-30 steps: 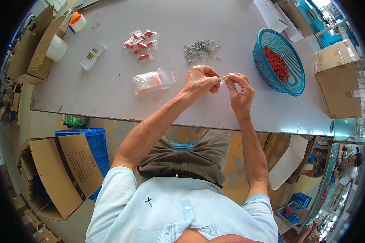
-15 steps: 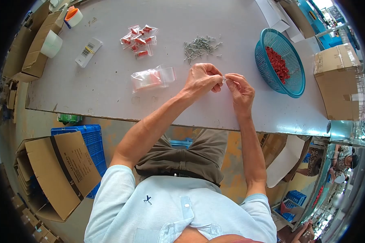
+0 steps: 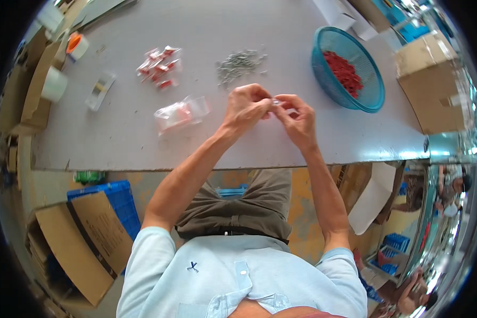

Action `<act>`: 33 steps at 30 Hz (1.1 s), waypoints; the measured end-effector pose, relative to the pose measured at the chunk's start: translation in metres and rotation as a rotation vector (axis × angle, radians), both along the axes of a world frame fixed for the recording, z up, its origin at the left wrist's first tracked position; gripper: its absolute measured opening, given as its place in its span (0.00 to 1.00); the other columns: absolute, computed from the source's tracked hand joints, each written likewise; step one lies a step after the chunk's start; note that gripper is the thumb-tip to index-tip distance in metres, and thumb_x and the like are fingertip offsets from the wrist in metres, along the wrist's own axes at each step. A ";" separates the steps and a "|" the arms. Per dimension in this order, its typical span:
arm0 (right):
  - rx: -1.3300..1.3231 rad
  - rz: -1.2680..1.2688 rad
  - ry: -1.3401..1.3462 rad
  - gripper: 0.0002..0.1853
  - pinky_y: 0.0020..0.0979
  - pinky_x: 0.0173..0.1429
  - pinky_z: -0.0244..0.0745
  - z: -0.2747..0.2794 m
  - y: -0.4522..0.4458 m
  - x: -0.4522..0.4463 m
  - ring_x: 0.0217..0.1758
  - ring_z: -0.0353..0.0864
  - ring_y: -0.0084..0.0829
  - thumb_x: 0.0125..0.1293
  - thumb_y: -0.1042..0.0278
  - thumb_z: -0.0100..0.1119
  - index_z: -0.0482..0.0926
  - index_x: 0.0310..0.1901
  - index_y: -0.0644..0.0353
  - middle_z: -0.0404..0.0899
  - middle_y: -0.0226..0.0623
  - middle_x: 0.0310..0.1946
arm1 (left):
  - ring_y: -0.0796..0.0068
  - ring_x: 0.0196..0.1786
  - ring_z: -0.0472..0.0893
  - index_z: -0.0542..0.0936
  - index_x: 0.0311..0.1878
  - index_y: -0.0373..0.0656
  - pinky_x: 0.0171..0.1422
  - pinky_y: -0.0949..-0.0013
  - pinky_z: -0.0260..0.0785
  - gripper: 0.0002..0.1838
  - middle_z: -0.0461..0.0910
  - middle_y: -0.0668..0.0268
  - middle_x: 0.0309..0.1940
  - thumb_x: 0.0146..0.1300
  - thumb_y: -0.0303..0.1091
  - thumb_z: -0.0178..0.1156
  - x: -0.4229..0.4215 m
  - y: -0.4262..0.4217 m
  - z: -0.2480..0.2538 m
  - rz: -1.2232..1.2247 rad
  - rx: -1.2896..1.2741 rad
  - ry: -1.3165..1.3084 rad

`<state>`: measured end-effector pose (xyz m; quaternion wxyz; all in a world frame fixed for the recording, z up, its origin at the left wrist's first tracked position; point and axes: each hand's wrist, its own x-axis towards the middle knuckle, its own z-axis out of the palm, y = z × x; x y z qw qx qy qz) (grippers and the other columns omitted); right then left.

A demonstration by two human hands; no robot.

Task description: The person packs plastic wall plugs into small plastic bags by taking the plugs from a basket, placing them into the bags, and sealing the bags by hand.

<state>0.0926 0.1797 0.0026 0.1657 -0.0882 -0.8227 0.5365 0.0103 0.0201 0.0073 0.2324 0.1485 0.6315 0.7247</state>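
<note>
My left hand (image 3: 245, 108) and my right hand (image 3: 300, 121) meet over the table near its front edge. Their fingertips pinch a small piece of clear plastic (image 3: 275, 102), mostly hidden by the fingers. Just beyond my left hand lies a loose pile of grey screws (image 3: 239, 66). To the left is a clear bag holding a stack of red-edged zip bags (image 3: 179, 114). Behind that sits a heap of small filled bags (image 3: 159, 66) with red pieces inside. A blue-green plastic basket (image 3: 375, 79) of small red parts (image 3: 343, 74) stands right of my right hand.
A cardboard box (image 3: 432, 90) stands right of the basket. At the left are an open carton (image 3: 35, 100), tape rolls (image 3: 77, 46) and a label packet (image 3: 99, 91). Below the table edge, another carton (image 3: 87, 238) leans by a blue crate (image 3: 123, 204).
My hands stay together on the clear plastic, with the right fingers bent more. The camera view has shifted, so the table items appear further left.
</note>
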 end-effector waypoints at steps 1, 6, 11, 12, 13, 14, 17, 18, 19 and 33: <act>0.041 0.006 -0.011 0.10 0.26 0.35 0.80 -0.001 0.001 -0.001 0.34 0.85 0.19 0.69 0.69 0.71 0.88 0.49 0.61 0.89 0.32 0.33 | 0.75 0.32 0.87 0.86 0.42 0.30 0.38 0.72 0.83 0.08 0.88 0.58 0.31 0.64 0.26 0.68 0.000 0.000 0.000 0.016 -0.035 0.037; 0.118 -0.071 0.032 0.07 0.30 0.34 0.81 0.011 -0.002 -0.001 0.32 0.88 0.24 0.67 0.71 0.71 0.87 0.43 0.63 0.89 0.38 0.31 | 0.78 0.32 0.86 0.86 0.42 0.32 0.38 0.73 0.82 0.06 0.89 0.61 0.33 0.66 0.24 0.67 0.007 0.010 -0.010 0.045 -0.115 0.241; 0.341 -0.009 0.212 0.05 0.29 0.34 0.81 0.048 0.010 0.014 0.34 0.89 0.26 0.66 0.73 0.70 0.86 0.41 0.63 0.89 0.39 0.34 | 0.79 0.30 0.85 0.86 0.39 0.35 0.37 0.75 0.79 0.05 0.87 0.65 0.28 0.63 0.25 0.64 0.005 0.009 -0.009 0.088 -0.074 0.122; 0.379 -0.009 0.237 0.04 0.28 0.34 0.81 0.064 0.025 0.016 0.34 0.89 0.26 0.66 0.74 0.70 0.86 0.41 0.63 0.90 0.38 0.35 | 0.79 0.30 0.85 0.86 0.39 0.35 0.37 0.75 0.79 0.05 0.87 0.65 0.28 0.63 0.25 0.64 0.004 0.008 -0.008 0.088 -0.071 0.125; 0.417 -0.009 0.261 0.04 0.28 0.35 0.81 0.080 0.048 0.014 0.34 0.90 0.27 0.66 0.75 0.69 0.86 0.42 0.63 0.90 0.38 0.36 | 0.80 0.30 0.85 0.86 0.39 0.35 0.37 0.75 0.79 0.04 0.86 0.65 0.28 0.63 0.24 0.64 0.002 0.007 -0.007 0.059 -0.034 0.077; 0.456 -0.034 0.272 0.05 0.28 0.36 0.82 0.093 0.074 0.009 0.35 0.90 0.28 0.67 0.75 0.69 0.87 0.43 0.62 0.90 0.38 0.38 | 0.80 0.30 0.84 0.85 0.39 0.35 0.36 0.75 0.79 0.04 0.86 0.66 0.28 0.63 0.24 0.64 0.002 0.006 -0.006 0.029 0.003 0.026; 0.595 -0.104 0.060 0.12 0.35 0.46 0.87 0.117 0.160 -0.019 0.40 0.92 0.35 0.67 0.70 0.68 0.88 0.52 0.57 0.91 0.39 0.43 | 0.80 0.30 0.84 0.84 0.39 0.35 0.36 0.75 0.78 0.04 0.86 0.65 0.29 0.63 0.24 0.63 0.003 0.008 -0.003 0.002 0.085 -0.034; 0.596 -0.104 0.064 0.12 0.35 0.46 0.87 0.117 0.185 -0.027 0.40 0.92 0.35 0.67 0.70 0.68 0.88 0.52 0.57 0.91 0.39 0.43 | 0.80 0.30 0.84 0.84 0.39 0.35 0.36 0.75 0.78 0.04 0.86 0.65 0.29 0.63 0.24 0.63 0.004 0.009 -0.003 0.003 0.086 -0.030; 0.694 -0.086 -0.144 0.16 0.37 0.53 0.86 0.111 0.208 -0.036 0.46 0.91 0.38 0.66 0.68 0.67 0.87 0.56 0.55 0.91 0.40 0.47 | 0.80 0.30 0.84 0.84 0.39 0.35 0.36 0.75 0.78 0.04 0.85 0.65 0.29 0.64 0.24 0.63 0.004 0.009 -0.004 0.000 0.083 -0.028; 0.899 0.097 -0.555 0.16 0.39 0.65 0.81 0.062 0.226 -0.099 0.55 0.88 0.41 0.59 0.77 0.63 0.87 0.49 0.60 0.89 0.43 0.49 | 0.80 0.30 0.83 0.84 0.42 0.37 0.36 0.75 0.77 0.03 0.85 0.65 0.30 0.68 0.23 0.64 0.001 0.012 -0.010 0.006 0.052 -0.008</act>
